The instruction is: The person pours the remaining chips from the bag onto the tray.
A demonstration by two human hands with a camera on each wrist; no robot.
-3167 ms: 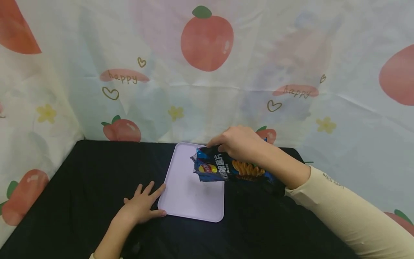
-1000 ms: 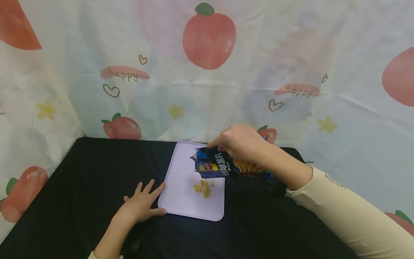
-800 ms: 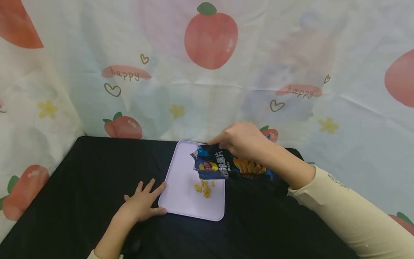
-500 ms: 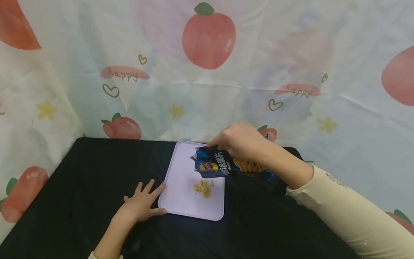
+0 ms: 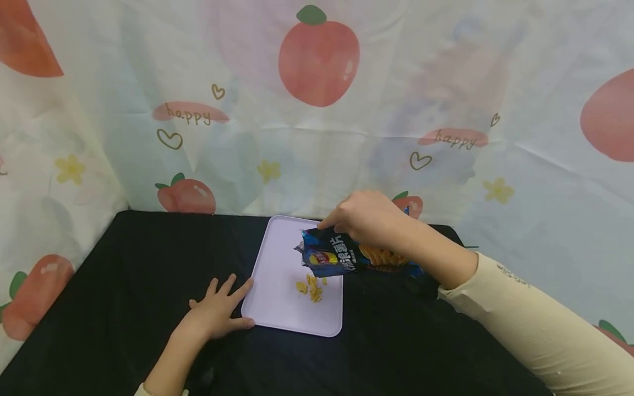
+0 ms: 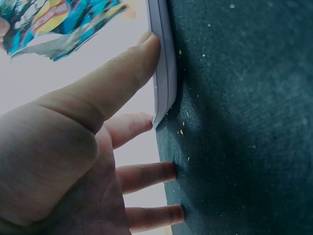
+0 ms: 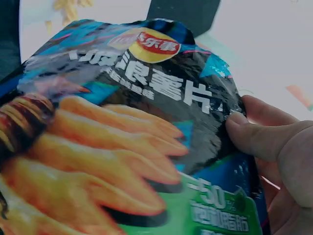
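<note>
A dark blue potato chip bag [image 5: 329, 256] is tipped on its side over the right part of a pale lilac tray [image 5: 272, 308]. My right hand [image 5: 373, 217] grips it by its far edge; in the right wrist view the thumb [image 7: 259, 137] pinches the bag's side. The bag's torn end points left. Several yellow chips [image 5: 312, 289] lie on the tray just below the bag. My left hand [image 5: 213, 313] is spread flat by the tray's left edge, its thumb and forefinger touching the rim [image 6: 164, 63].
A black cloth [image 5: 163, 258] covers the table. Pale crumbs [image 6: 182, 131] dot it beside the tray in the left wrist view. Behind stands a printed curtain [image 5: 317, 159] with peaches and flowers.
Chips came out of the bag onto the tray between the oldest frame and the later ones. Since then the bag's torn end has shifted slightly right and down. My left hand stays still.
</note>
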